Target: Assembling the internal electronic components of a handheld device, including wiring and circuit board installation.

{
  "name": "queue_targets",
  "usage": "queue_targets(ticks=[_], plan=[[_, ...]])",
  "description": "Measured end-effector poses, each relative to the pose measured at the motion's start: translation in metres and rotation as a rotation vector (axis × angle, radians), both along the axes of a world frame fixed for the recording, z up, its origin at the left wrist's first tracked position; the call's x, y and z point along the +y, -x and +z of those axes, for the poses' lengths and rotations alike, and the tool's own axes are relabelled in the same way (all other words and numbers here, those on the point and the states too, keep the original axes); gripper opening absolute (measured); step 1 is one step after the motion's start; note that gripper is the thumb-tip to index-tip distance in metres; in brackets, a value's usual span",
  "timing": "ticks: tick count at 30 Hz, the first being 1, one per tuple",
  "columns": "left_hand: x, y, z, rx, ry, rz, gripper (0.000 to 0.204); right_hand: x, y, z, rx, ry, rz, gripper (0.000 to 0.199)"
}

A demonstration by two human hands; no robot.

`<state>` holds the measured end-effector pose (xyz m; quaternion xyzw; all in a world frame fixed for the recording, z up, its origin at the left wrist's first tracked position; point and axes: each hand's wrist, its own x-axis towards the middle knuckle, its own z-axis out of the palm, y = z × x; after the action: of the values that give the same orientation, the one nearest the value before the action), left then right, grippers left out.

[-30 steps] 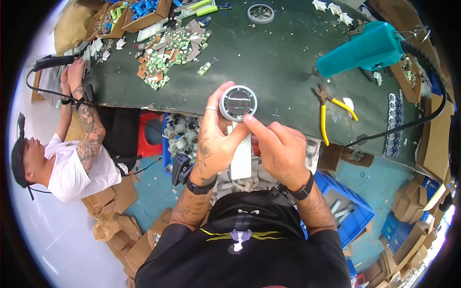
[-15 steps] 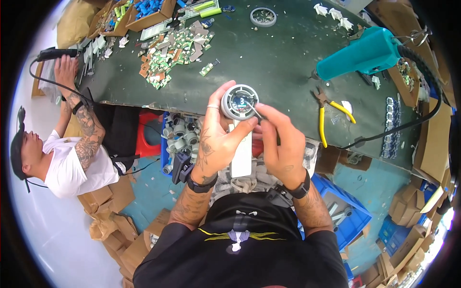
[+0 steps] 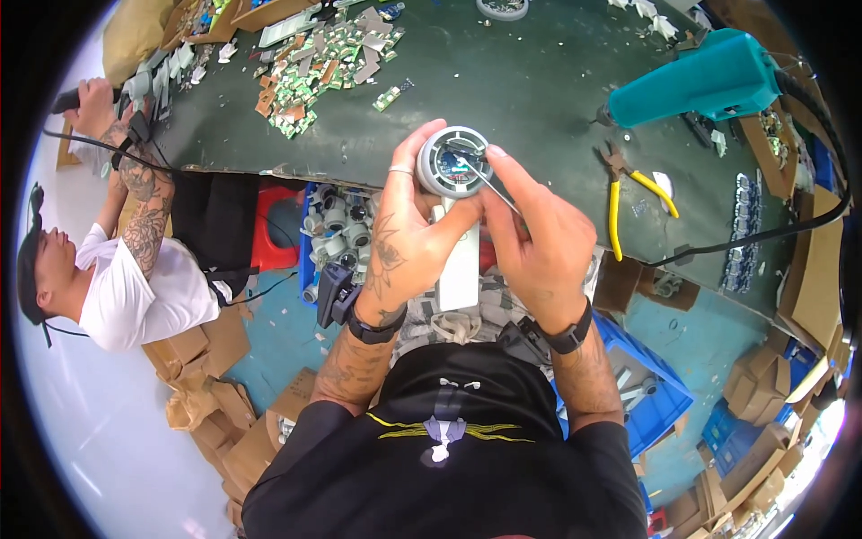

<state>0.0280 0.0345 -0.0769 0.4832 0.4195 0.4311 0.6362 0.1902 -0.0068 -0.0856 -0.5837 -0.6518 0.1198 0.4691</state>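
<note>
My left hand (image 3: 410, 242) is closed around a handheld device with a round grey head and a white handle (image 3: 461, 274). Its open round head (image 3: 427, 167) faces up and shows a small circuit and dark wires inside the ring. Between the fingers of my right hand (image 3: 545, 242) is a thin metal rod-like tool (image 3: 499, 194), its tip reaching into the head near the middle. Whether the tool has one shank or two is too small to tell. Both hands are just off the table's near edge, above my lap.
On the dark green table (image 3: 503, 99) lie a heap of small circuit boards (image 3: 323, 72), yellow-handled cutting pliers (image 3: 616, 202) and a teal power tool (image 3: 696, 81) with a black cable. A blue bin of grey parts (image 3: 332, 225) stands below. A co-worker (image 3: 135, 296) is at the left.
The tool's tip has moved farther into the round head, and my right hand has shifted slightly right. The head view has tilted, so the table things sit higher. The co-worker's hand has moved left.
</note>
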Motion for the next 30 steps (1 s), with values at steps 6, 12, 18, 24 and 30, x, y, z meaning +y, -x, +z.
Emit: queue_targets(ticks=[6, 12, 18, 24, 30], plan=[[0.002, 0.001, 0.005, -0.032, 0.069, 0.005, 0.079, -0.003, -0.012, 0.0, -0.283, -0.172, 0.015, 0.043], [0.002, -0.005, 0.002, 0.125, -0.042, 0.006, 0.079, -0.01, -0.008, 0.006, 0.121, 0.015, 0.006, 0.046], [0.006, -0.008, -0.003, 0.249, -0.241, -0.01, 0.081, 0.004, -0.006, 0.004, 0.186, 0.057, 0.037, 0.04], [0.008, -0.01, 0.006, 0.267, -0.18, -0.056, 0.081, 0.011, -0.013, 0.0, -0.041, -0.197, -0.047, 0.027], [0.01, -0.014, 0.016, 0.491, -0.264, -0.085, 0.076, 0.006, -0.023, 0.005, -0.171, -0.317, -0.015, 0.034]])
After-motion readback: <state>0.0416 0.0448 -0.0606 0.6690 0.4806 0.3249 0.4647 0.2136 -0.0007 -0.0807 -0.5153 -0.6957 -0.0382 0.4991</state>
